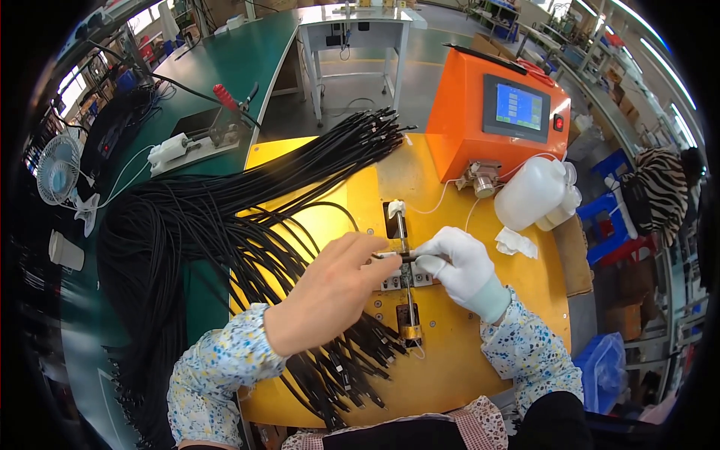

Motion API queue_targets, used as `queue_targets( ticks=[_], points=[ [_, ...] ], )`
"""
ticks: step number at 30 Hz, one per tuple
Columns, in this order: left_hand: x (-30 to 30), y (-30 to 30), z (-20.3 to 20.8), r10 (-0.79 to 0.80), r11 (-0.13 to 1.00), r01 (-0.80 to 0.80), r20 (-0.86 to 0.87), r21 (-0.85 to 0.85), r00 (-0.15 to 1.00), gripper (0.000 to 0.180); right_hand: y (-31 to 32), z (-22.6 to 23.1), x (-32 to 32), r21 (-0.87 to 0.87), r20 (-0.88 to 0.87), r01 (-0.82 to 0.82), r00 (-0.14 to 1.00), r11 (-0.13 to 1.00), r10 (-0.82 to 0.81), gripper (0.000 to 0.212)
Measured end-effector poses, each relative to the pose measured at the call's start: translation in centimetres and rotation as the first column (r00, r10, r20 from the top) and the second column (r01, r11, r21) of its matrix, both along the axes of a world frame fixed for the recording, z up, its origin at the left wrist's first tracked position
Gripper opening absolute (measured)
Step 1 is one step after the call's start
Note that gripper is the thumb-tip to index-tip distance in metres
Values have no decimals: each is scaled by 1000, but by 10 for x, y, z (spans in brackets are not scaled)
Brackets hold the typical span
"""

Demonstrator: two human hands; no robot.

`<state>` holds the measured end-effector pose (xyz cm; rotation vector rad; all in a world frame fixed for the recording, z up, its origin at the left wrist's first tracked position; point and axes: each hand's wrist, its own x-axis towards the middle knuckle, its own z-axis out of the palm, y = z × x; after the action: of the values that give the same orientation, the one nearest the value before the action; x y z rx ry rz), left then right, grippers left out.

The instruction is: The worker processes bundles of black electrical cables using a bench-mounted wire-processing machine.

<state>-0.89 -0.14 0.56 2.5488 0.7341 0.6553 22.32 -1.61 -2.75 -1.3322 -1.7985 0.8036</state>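
Left hand (330, 289), bare, pinched narrow on a cable end (384, 256) over the small fixture (405, 279) on the yellow board (465, 360); right hand (461, 266), white-gloved, fingers closed on the same end from the opposite side; cable bundle (195, 232) lies left, trailing across the board. Risk, judged: end seated skewed in the fixture slot if either grip shifts; trailing loops could snag the left sleeve and drag the end out.

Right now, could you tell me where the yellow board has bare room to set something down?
Bare board lies below the metal fixture, between the sleeves. Another patch sits between the white tissue and the right hand. The left side is crowded with black cables.
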Motion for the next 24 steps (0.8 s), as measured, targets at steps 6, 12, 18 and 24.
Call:
queue_targets(
  ticks=[6, 12, 18, 24],
  points=[
    [1, 9, -35, 41, 986, -29, -68, 164, 997, 42, 5, -2, 2, 134, 199, -113, 976, 984, 85, 7],
    [4, 3, -35, 100, 917, -12, -202, 398, 974, 35, 61, 26, 9, 308, 357, -164, 933, 937, 46, 7],
    [8, 2, -34, 88, 859, 37, -220, 510, 971, 30, 167, 13, -33, 243, 820, -196, 564, 950, -94, 19],
    [9, 0, -35, 103, 878, 22, -234, 478, 967, 36, 185, 27, -51, -56, 946, -144, 308, 988, 99, 23]
  ],
)
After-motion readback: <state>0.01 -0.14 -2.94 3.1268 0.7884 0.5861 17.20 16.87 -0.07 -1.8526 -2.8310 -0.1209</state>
